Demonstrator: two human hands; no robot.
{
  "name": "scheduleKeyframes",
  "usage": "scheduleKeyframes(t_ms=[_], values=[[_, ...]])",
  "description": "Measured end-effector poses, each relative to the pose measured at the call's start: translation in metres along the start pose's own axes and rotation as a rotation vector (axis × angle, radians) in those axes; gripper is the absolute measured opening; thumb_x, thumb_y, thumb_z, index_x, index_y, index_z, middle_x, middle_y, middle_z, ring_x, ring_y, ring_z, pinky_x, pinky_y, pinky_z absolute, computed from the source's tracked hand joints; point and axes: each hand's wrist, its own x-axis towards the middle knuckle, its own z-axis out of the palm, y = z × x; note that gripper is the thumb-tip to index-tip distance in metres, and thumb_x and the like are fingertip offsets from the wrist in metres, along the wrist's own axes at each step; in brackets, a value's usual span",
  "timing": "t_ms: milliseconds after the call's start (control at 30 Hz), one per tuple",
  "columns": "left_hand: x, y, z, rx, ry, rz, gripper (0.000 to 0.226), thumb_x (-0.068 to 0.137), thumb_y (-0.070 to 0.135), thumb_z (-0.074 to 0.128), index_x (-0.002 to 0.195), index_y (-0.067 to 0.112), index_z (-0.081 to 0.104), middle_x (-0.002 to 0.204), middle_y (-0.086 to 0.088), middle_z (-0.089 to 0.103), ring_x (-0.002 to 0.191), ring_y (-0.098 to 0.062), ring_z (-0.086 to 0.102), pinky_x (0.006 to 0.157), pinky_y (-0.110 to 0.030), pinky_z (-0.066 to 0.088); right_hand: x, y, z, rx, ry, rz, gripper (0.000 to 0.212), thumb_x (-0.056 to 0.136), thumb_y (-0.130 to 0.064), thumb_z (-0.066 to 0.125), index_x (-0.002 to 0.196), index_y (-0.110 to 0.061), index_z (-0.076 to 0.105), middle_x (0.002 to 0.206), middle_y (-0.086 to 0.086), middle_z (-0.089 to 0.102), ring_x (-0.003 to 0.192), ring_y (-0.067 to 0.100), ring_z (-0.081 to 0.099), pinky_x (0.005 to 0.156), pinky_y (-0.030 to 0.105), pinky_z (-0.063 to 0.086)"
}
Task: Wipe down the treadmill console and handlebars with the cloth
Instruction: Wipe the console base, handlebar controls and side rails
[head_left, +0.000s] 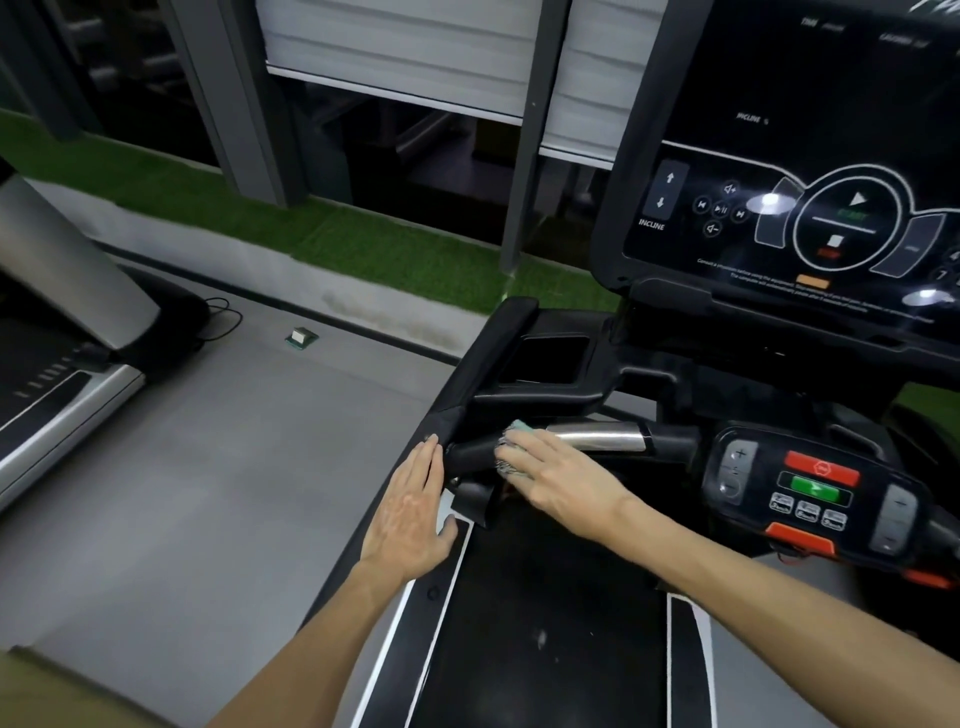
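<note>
Head view: the right hand (556, 480) lies over a cloth (506, 462) and presses it onto the handlebar (597, 435), at the spot where the bar's black end meets its steel sleeve. Its fingers are straight and close together across the top of the cloth; the thumb is hidden. Only a teal edge and a grey patterned edge of the cloth show, past the fingertips.

The left hand (410, 512) holds nothing. Its fingers are straight and together, and the fingertips touch the edge of the black side arm (467, 374), just left of the bar's end. The thumb sticks out to the right, above the belt's side strip.

The console (779, 218) stands above and to the right, dark and glossy, with white markings and two light reflections. Below it, to the right of the handlebar, is a keypad (810, 488) with red and green buttons. The belt (545, 639) runs under both forearms.

On the left, a second treadmill (67, 332) stands on the grey floor (234, 467), with a small box (302, 336) on the floor beyond it and a grass strip (363, 249) along the window.
</note>
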Motion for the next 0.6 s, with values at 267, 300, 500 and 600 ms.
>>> scheduleKeyframes(t_ms=[267, 300, 500, 600], values=[[0.001, 0.003, 0.000, 0.003, 0.001, -0.013, 0.092, 0.082, 0.035, 0.064, 0.152, 0.003, 0.013, 0.161, -0.010, 0.011, 0.148, -0.023, 0.014, 0.117, -0.030, 0.005, -0.108, 0.042, -0.044, -0.009, -0.040, 0.348, 0.062, 0.049, 0.005, 0.080, 0.109, -0.003, 0.070, 0.125, 0.020, 0.060, 0.120, 0.041, 0.052, 0.096, 0.051, 0.048], [0.001, 0.003, 0.000, 0.006, 0.003, -0.013, 0.092, 0.083, 0.035, 0.063, 0.152, 0.004, 0.012, 0.161, -0.010, 0.010, 0.148, -0.023, 0.013, 0.117, -0.030, 0.004, -0.110, 0.042, -0.046, -0.005, -0.033, 0.388, 0.063, 0.045, 0.009, 0.077, 0.107, -0.001, 0.070, 0.122, 0.022, 0.061, 0.116, 0.042, 0.055, 0.093, 0.051, 0.050], [0.001, 0.004, 0.000, 0.014, 0.002, -0.025, 0.090, 0.081, 0.034, 0.065, 0.151, 0.003, 0.017, 0.160, -0.012, 0.015, 0.147, -0.024, 0.017, 0.116, -0.030, 0.005, -0.075, 0.037, -0.041, 0.221, 0.033, 0.487, 0.059, 0.046, 0.014, 0.056, 0.102, -0.003, 0.060, 0.102, 0.014, 0.058, 0.093, 0.034, 0.054, 0.082, 0.044, 0.051], [0.002, 0.004, 0.000, 0.004, 0.006, -0.021, 0.091, 0.080, 0.034, 0.066, 0.151, 0.003, 0.017, 0.159, -0.012, 0.016, 0.147, -0.025, 0.018, 0.115, -0.031, 0.006, -0.030, 0.030, -0.033, 0.350, 0.027, 0.410, 0.052, 0.046, 0.007, 0.060, 0.095, -0.008, 0.064, 0.100, 0.012, 0.062, 0.088, 0.034, 0.058, 0.076, 0.042, 0.053]])
